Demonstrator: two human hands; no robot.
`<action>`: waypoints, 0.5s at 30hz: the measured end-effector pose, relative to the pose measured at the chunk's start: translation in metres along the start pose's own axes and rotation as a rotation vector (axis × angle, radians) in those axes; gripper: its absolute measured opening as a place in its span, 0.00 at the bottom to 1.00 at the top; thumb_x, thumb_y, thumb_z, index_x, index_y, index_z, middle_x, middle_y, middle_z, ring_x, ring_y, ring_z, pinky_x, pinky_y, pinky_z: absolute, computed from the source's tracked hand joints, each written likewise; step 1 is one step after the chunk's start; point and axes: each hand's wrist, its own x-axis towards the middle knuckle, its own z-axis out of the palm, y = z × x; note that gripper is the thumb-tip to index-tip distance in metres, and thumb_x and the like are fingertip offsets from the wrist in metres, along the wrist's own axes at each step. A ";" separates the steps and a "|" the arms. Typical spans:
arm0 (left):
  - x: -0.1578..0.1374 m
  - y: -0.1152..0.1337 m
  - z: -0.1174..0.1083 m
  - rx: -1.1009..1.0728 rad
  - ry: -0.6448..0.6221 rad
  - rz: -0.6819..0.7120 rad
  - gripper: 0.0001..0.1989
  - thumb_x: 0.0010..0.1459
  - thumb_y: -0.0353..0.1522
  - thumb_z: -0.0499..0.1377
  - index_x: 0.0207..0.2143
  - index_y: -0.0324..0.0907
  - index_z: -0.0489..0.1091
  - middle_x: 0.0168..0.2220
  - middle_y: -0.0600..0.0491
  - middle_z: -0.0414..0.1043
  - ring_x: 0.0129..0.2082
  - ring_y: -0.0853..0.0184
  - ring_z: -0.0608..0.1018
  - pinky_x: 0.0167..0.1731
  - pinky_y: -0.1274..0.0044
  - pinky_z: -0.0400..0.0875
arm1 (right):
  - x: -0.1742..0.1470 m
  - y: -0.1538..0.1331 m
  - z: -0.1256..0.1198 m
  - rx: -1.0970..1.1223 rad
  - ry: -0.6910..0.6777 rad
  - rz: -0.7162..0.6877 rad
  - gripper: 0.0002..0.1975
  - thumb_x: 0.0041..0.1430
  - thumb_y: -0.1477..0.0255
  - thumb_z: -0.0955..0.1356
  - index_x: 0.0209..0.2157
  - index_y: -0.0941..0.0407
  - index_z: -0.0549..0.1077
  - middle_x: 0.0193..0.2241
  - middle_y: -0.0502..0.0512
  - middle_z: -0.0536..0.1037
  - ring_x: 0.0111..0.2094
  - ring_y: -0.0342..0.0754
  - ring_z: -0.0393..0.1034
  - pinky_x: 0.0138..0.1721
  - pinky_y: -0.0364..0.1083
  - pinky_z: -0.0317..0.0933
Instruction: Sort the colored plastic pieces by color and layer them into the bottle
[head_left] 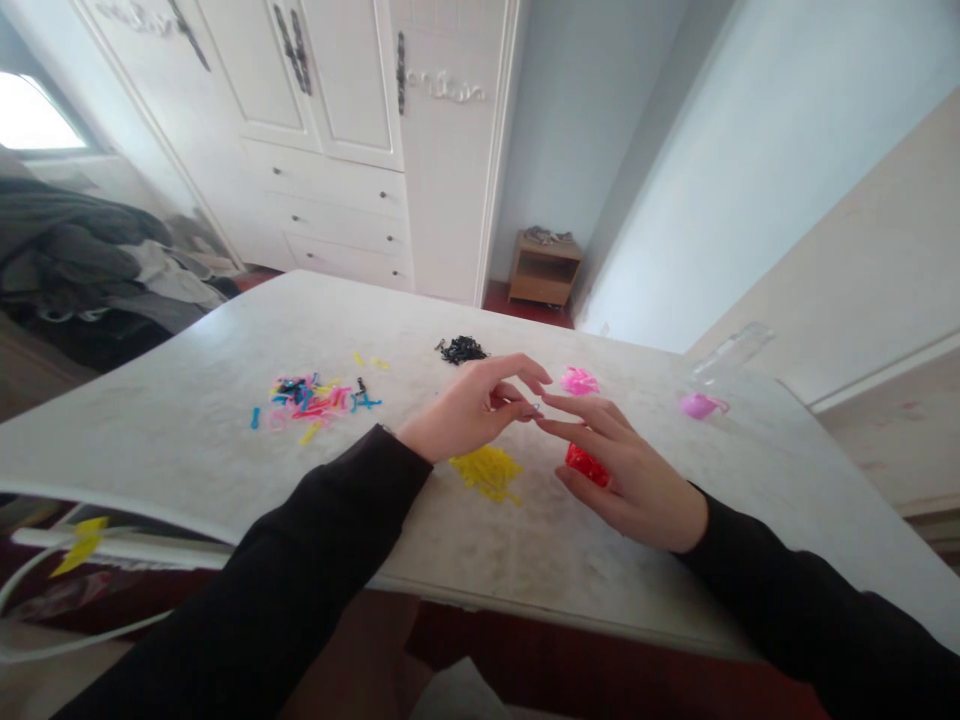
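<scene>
Yellow strips (487, 472) lie in a loose heap on the pale surface (517, 550), near the person's hands. From where I stand, the left hand (472, 402) has its grip pinched, as far as I can make out, on a tiny bluish piece (535, 408) up above the surface, right at the fingertips. The right hand (634, 470) has its grip loose and spread, thumb well apart from the fingers, two fingertips reaching to the piece; whether they touch it I cannot tell. A red heap (587, 465) shows partly from behind that hand; a black heap (463, 349) and a pink heap (580, 380) lie beyond, a mixed-colour heap (315, 402) off to the left. I'd judge the piece nearly weightless, probably bendy and easily dropped, best held lightly by one end between thumb and finger pads.
</scene>
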 end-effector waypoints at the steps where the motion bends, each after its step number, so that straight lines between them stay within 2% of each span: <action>1: -0.001 0.002 0.001 0.019 -0.006 0.000 0.10 0.60 0.24 0.61 0.44 0.40 0.72 0.44 0.51 0.78 0.35 0.69 0.86 0.32 0.82 0.77 | 0.000 0.000 0.000 0.002 -0.008 0.004 0.23 0.69 0.71 0.67 0.64 0.51 0.68 0.67 0.63 0.67 0.66 0.60 0.62 0.65 0.64 0.60; 7: -0.002 0.003 0.001 0.085 -0.036 0.000 0.13 0.59 0.22 0.62 0.46 0.41 0.71 0.46 0.51 0.76 0.33 0.71 0.84 0.26 0.84 0.72 | 0.001 0.001 0.001 0.007 -0.042 -0.018 0.23 0.69 0.71 0.66 0.64 0.52 0.68 0.67 0.63 0.67 0.66 0.59 0.61 0.66 0.64 0.60; 15: -0.002 0.000 0.001 0.058 -0.031 -0.029 0.14 0.58 0.23 0.63 0.47 0.40 0.72 0.43 0.52 0.76 0.32 0.71 0.84 0.27 0.84 0.74 | -0.001 0.002 0.001 0.030 -0.045 -0.036 0.24 0.67 0.71 0.67 0.64 0.54 0.68 0.61 0.62 0.73 0.61 0.60 0.65 0.62 0.63 0.63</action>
